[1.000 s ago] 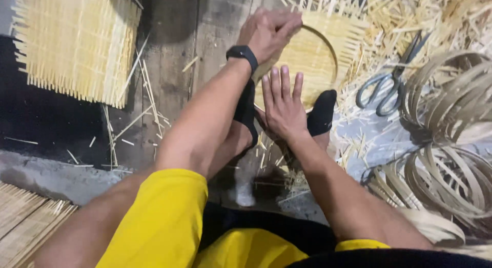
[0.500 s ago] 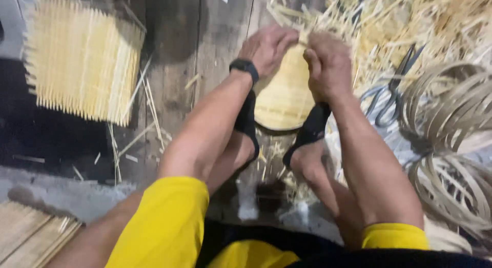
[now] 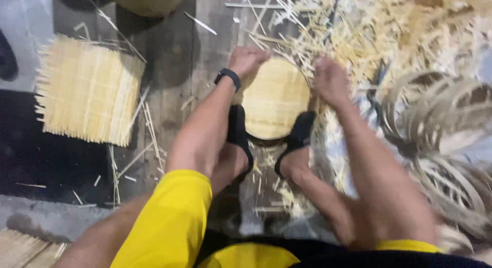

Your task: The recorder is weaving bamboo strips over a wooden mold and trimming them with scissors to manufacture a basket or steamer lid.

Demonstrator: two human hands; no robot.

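Below, your left hand and right hand clamp curled fingers on opposite rims of the round woven bamboo disc, pinned between your feet on the plank floor. Uneven pressure could spring it loose. No packages or labels show; a square woven mat lies well left.

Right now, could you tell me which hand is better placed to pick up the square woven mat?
Probably the left hand. It grips the round woven disc on the side nearer the square woven mat; the right hand is on the far rim, beside the bamboo hoops.
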